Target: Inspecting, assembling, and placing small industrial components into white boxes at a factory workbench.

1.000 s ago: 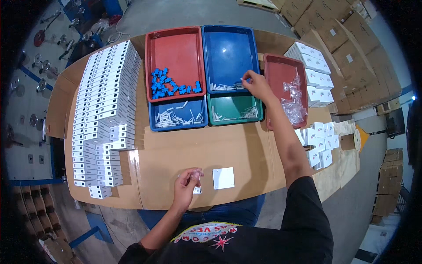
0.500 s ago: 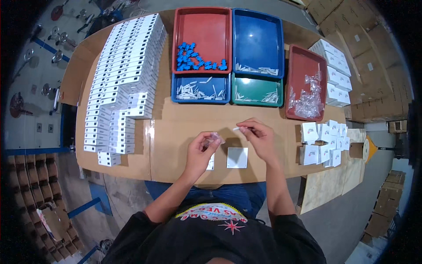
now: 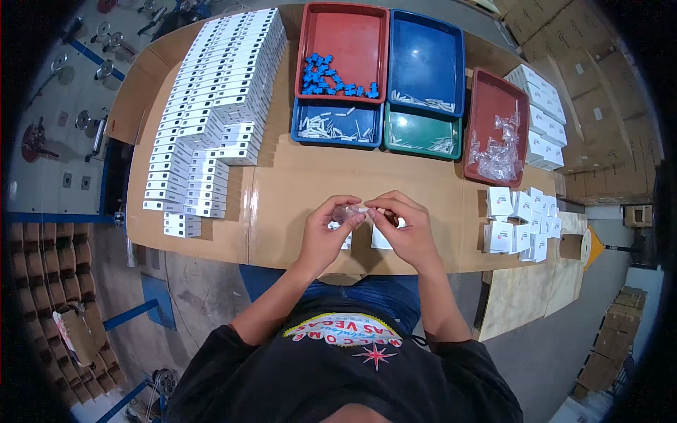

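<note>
My left hand (image 3: 326,231) pinches a small clear plastic bag (image 3: 344,213) above the table's near edge. Close beside it, my right hand (image 3: 405,233) grips a thin white stick (image 3: 364,209) between thumb and fingers. The stick's tip meets the bag; whether it is inside, I cannot tell. Below my right hand lies a flat white square piece (image 3: 379,242), partly covered by the fingers. Another white piece (image 3: 347,243) shows only as a sliver beside my left hand.
A tall stack of white boxes (image 3: 211,92) fills the left. At the back are a red tray (image 3: 345,32) with blue parts, a large blue tray (image 3: 427,53), a smaller blue tray (image 3: 300,123) and a green tray (image 3: 405,120). A right-hand red tray (image 3: 493,88) holds clear bags, near small white boxes (image 3: 501,236).
My right hand has moved left with the white stick and brought it up to the bag in my left hand. The whole view has shifted slightly.
</note>
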A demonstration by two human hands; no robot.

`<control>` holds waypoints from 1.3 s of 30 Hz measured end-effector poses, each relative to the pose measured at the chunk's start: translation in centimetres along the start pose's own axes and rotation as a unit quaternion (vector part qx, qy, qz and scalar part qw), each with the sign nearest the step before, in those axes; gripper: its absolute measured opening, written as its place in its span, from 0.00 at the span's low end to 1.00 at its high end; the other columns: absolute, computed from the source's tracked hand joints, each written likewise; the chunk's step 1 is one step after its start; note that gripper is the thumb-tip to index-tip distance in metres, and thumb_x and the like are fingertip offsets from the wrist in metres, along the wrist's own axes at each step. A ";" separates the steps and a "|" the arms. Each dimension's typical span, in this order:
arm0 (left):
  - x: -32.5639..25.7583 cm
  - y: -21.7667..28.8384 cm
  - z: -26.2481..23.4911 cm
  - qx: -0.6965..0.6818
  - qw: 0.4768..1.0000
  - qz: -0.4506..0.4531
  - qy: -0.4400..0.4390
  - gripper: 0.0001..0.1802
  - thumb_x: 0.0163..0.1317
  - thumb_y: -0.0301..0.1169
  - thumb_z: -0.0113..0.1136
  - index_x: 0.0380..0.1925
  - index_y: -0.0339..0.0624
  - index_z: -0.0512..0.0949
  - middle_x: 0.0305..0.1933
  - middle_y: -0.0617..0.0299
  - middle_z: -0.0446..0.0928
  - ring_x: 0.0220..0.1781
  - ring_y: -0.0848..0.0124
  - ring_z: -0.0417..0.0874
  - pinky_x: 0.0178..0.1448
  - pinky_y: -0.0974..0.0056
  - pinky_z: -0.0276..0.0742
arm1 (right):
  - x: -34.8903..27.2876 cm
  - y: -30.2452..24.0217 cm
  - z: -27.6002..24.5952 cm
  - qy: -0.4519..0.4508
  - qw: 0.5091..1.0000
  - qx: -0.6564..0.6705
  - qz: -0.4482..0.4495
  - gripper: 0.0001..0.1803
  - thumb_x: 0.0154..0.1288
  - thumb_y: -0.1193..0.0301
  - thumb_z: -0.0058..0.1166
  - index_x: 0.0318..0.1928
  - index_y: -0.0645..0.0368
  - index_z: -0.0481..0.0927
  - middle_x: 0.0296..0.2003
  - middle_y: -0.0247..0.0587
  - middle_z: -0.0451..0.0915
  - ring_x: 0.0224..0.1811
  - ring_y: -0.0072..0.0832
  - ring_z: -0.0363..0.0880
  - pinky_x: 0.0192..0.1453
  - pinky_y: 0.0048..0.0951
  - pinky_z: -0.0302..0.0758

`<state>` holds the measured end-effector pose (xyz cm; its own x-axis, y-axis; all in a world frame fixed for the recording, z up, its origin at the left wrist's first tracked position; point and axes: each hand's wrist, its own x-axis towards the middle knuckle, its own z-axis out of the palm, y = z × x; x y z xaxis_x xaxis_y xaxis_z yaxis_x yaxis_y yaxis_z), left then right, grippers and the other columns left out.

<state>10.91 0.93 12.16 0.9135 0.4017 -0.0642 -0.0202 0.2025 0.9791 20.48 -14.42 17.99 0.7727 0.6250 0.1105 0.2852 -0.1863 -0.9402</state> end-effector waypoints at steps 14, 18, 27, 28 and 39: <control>-0.1 1.3 -1.1 0.027 1.000 -0.001 -0.008 0.15 0.68 0.22 0.68 0.54 0.36 0.82 0.43 0.64 0.84 0.48 0.76 0.84 0.55 0.70 0.78 | 0.9 -0.4 -0.5 -0.021 0.998 -0.056 0.034 0.08 0.66 0.75 0.67 0.44 0.62 0.87 0.34 0.38 0.87 0.25 0.19 0.76 0.30 0.24 0.72; -0.1 0.3 -1.7 -0.004 1.000 -0.031 -0.001 0.10 0.70 0.22 0.66 0.50 0.33 0.83 0.44 0.61 0.85 0.49 0.75 0.84 0.57 0.69 0.79 | 1.2 -1.0 -0.4 -0.013 0.998 -0.036 0.052 0.08 0.66 0.75 0.67 0.44 0.62 0.87 0.36 0.38 0.87 0.26 0.18 0.76 0.31 0.23 0.72; -0.1 -0.5 -1.9 -0.028 0.999 -0.036 0.004 0.12 0.74 0.31 0.65 0.50 0.35 0.85 0.44 0.62 0.87 0.47 0.76 0.86 0.53 0.69 0.80 | 1.0 -1.2 0.4 0.013 0.999 -0.031 0.034 0.07 0.65 0.75 0.70 0.42 0.62 0.88 0.29 0.29 0.83 0.25 0.12 0.68 0.28 0.20 0.63; -0.2 -0.4 -2.0 -0.028 0.999 -0.036 0.004 0.12 0.74 0.31 0.65 0.50 0.35 0.85 0.44 0.62 0.87 0.47 0.76 0.86 0.53 0.69 0.80 | 1.0 -1.3 0.5 0.013 0.999 -0.032 0.033 0.07 0.65 0.75 0.70 0.42 0.62 0.88 0.29 0.29 0.83 0.25 0.12 0.68 0.28 0.20 0.63; 0.0 0.5 -1.8 -0.090 0.995 -0.043 -0.027 0.13 0.70 0.26 0.68 0.52 0.34 0.81 0.48 0.61 0.85 0.51 0.75 0.85 0.55 0.69 0.81 | 1.1 -0.9 0.7 -0.026 0.999 -0.031 0.009 0.09 0.65 0.74 0.68 0.44 0.62 0.86 0.37 0.37 0.84 0.27 0.21 0.75 0.33 0.24 0.72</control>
<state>10.16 2.66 12.34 0.9352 0.3289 -0.1313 -0.0089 0.3925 0.9197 20.70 -13.07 18.72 0.7479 0.6597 0.0742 0.3070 -0.2446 -0.9198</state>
